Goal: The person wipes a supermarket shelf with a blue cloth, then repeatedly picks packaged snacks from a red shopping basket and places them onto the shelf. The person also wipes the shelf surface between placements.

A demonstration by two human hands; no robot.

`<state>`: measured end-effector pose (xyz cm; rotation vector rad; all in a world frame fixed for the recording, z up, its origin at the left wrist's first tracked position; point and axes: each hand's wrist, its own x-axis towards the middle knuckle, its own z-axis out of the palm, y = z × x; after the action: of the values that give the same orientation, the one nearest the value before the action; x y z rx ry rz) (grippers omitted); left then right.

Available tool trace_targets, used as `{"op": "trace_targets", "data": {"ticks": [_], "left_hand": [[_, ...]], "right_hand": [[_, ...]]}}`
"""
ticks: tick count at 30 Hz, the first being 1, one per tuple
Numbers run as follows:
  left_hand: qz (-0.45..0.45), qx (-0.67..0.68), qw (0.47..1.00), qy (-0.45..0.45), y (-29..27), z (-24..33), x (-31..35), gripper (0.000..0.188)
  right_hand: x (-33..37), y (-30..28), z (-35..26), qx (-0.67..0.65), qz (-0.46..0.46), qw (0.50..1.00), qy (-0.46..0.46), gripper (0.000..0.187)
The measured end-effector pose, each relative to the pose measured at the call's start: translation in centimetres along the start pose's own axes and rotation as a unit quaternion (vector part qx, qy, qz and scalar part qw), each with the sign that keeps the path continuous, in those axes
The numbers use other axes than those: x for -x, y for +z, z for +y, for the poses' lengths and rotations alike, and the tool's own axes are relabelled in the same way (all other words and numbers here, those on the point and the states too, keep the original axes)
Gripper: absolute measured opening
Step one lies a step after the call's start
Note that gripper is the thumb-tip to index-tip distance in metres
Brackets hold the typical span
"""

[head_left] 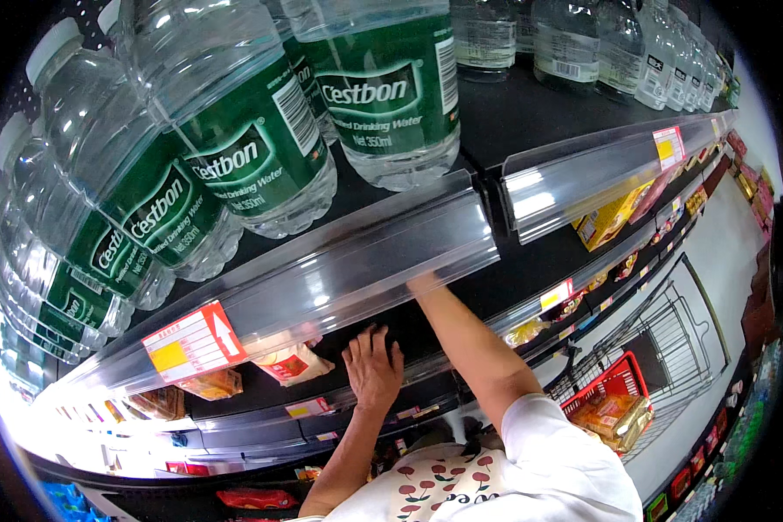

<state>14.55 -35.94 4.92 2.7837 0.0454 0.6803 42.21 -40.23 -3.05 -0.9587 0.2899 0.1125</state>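
My left hand (374,364) rests at the front of the dark shelf below the water bottles, fingers apart and holding nothing I can see. Just left of it lies a white and red package (291,362). My right forearm (471,341) reaches up and in beneath the upper shelf's clear plastic front strip (391,248). Past the wrist my right hand goes out of sight behind that strip, so its fingers and anything in them are hidden. Above, clear water bottles with green labels (376,96) stand along the upper shelf.
Brown bread-like packages (210,384) sit farther left on the lower shelf. A price card (195,341) hangs on the strip. Right of me stands a wire shopping cart (683,339), with a red basket (628,376) and a golden package (616,418). Yellow boxes (607,219) fill a shelf to the right.
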Motion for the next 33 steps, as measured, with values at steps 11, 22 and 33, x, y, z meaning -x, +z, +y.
{"op": "trace_targets", "data": {"ticks": [11,22,33], "left_hand": [[-0.026,-0.008,1.000,-0.013,0.1,-0.6,0.4,0.035],[-0.021,-0.040,0.999,-0.003,0.7,-1.0,0.5,0.036],[-0.005,-0.026,1.000,-0.001,0.1,0.0,-0.1,0.036]], "right_hand": [[2.2,1.2,2.5,-0.018,-0.013,0.999,0.043,0.037],[6.8,-0.3,9.8,-0.036,0.030,0.991,0.124,0.038],[6.7,0.7,4.5,-0.003,0.057,0.995,0.085,0.039]]}}
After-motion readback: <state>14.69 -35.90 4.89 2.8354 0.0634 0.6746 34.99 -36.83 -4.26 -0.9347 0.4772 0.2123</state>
